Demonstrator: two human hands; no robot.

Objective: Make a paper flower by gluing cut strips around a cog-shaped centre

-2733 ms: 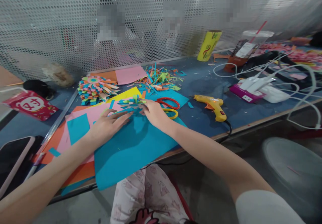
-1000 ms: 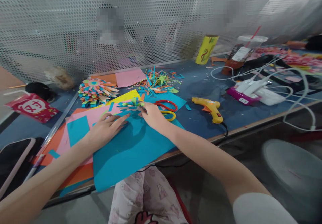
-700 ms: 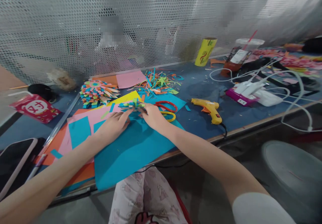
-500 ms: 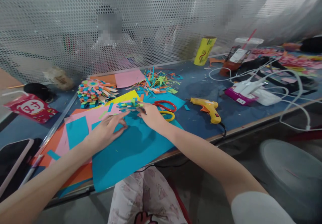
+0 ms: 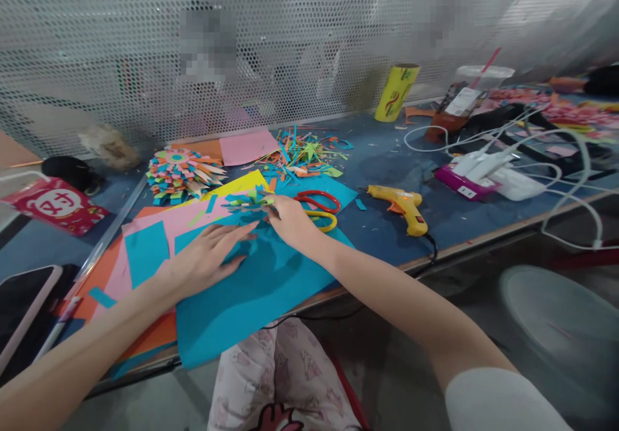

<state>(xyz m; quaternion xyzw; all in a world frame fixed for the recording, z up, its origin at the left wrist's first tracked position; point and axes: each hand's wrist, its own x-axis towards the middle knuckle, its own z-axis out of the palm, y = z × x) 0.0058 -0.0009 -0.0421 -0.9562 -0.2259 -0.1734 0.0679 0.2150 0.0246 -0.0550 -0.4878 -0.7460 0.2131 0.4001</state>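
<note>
My right hand [image 5: 291, 222] is closed, its fingers pinching a small flower of fringed blue and green paper strips [image 5: 244, 201]. The flower is held just above a large blue paper sheet [image 5: 227, 315]. Close by on the left, my left hand [image 5: 206, 257] is open, fingers stretched toward the flower and thumb apart. Just right of my right hand lie the red and yellow scissor handles [image 5: 321, 211]; the blades are hidden. A finished-looking layered paper flower [image 5: 181, 171] in several colours rests behind, to the left.
A yellow hot glue gun [image 5: 399, 205] lies to the right, its cord over the table edge. Paper scraps [image 5: 304, 153] are heaped at the back. Farther right are a yellow tube [image 5: 397, 93], a drink cup [image 5: 457, 105] and a power strip [image 5: 467, 179] with white cables. A phone [image 5: 29, 311] lies at left.
My left hand has opened out, its fingers straightening, and has moved slightly down and away from the flower. My right hand keeps its pinch on the flower, almost unmoved.
</note>
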